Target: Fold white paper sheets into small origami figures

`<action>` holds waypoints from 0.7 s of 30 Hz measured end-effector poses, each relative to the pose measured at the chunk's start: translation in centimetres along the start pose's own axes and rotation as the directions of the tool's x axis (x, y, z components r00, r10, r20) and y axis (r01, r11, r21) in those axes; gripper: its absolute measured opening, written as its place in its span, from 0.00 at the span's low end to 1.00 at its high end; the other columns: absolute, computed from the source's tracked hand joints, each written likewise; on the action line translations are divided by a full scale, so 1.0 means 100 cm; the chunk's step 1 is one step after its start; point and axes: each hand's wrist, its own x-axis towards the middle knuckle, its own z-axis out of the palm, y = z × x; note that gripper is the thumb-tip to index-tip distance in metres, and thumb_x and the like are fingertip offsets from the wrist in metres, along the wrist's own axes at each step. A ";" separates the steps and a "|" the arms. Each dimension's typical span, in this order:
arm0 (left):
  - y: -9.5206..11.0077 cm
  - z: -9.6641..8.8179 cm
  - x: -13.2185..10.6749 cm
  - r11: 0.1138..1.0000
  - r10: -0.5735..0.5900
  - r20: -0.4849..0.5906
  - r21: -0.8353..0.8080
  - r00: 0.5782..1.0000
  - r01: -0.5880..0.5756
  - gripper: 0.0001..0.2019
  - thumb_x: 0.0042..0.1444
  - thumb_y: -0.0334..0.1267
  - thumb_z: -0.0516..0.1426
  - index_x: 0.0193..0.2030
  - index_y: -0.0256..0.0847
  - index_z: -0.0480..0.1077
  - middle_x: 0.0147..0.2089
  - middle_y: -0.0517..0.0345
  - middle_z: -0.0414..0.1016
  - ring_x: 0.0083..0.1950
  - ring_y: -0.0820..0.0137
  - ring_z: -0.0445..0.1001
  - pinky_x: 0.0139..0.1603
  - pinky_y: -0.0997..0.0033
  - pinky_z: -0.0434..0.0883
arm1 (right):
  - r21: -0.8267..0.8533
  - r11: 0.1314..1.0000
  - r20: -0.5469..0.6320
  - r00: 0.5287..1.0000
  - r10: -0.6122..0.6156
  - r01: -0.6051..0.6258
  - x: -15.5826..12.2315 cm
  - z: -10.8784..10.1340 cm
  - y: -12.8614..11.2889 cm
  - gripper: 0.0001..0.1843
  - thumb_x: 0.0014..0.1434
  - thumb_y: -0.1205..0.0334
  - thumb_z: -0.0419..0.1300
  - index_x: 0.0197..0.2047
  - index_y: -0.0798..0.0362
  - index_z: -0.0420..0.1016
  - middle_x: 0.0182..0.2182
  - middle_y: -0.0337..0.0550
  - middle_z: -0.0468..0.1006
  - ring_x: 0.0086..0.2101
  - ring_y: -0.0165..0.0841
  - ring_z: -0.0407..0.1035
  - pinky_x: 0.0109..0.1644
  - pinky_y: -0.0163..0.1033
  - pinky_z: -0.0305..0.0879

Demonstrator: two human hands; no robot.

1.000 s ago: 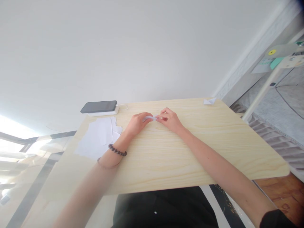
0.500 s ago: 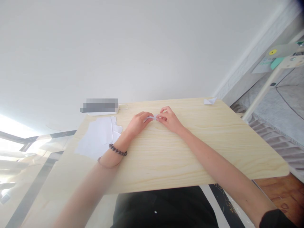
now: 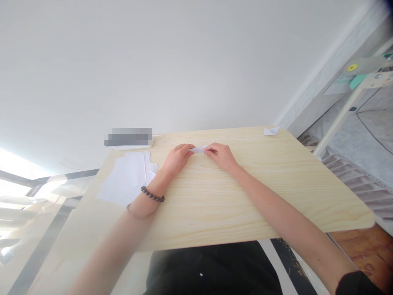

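Observation:
A small strip of white folded paper [image 3: 198, 150] is stretched between my two hands, just above the table. My left hand [image 3: 179, 159] pinches its left end between thumb and fingers; a dark bead bracelet circles that wrist. At the other end, my right hand [image 3: 222, 155] grips the paper with thumb and forefinger, the remaining fingers curled in. The ends of the paper are hidden by my fingertips.
White paper sheets [image 3: 125, 176] lie in a loose stack on the left of the wooden table [image 3: 208, 205]. Behind them sits a blurred-out device [image 3: 132, 137] with a white cable. A folded white paper piece [image 3: 271, 131] rests at the far right corner, near the wall.
My right hand has closed its raised fingers and moved slightly right along the paper. More of the paper strip now shows between my hands.

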 end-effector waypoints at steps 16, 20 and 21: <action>0.007 -0.004 -0.001 0.999 0.020 0.004 0.045 1.000 -0.020 0.13 0.59 0.39 0.45 0.47 0.43 0.64 0.46 0.55 0.70 0.47 0.68 0.67 0.48 0.65 0.64 | 0.060 0.998 0.004 1.000 0.027 -0.027 -0.001 -0.001 -0.002 0.10 0.53 0.64 0.54 0.39 0.51 0.72 0.32 0.39 0.76 0.31 0.29 0.68 0.38 0.35 0.64; 0.008 -0.004 -0.001 0.999 -0.012 -0.018 0.041 1.000 0.013 0.12 0.58 0.39 0.47 0.46 0.43 0.65 0.42 0.56 0.72 0.43 0.69 0.68 0.44 0.68 0.64 | 0.095 0.993 -0.010 0.997 0.072 -0.071 -0.002 0.000 -0.001 0.11 0.52 0.63 0.55 0.41 0.49 0.69 0.32 0.39 0.76 0.32 0.29 0.69 0.39 0.36 0.65; 0.008 -0.004 0.000 0.999 -0.013 -0.029 0.034 1.000 0.014 0.12 0.58 0.39 0.47 0.46 0.43 0.65 0.42 0.56 0.72 0.43 0.69 0.68 0.44 0.69 0.64 | 0.100 0.992 -0.011 0.997 0.077 -0.076 -0.002 0.001 -0.002 0.10 0.52 0.63 0.55 0.39 0.49 0.69 0.32 0.39 0.76 0.32 0.29 0.69 0.39 0.36 0.65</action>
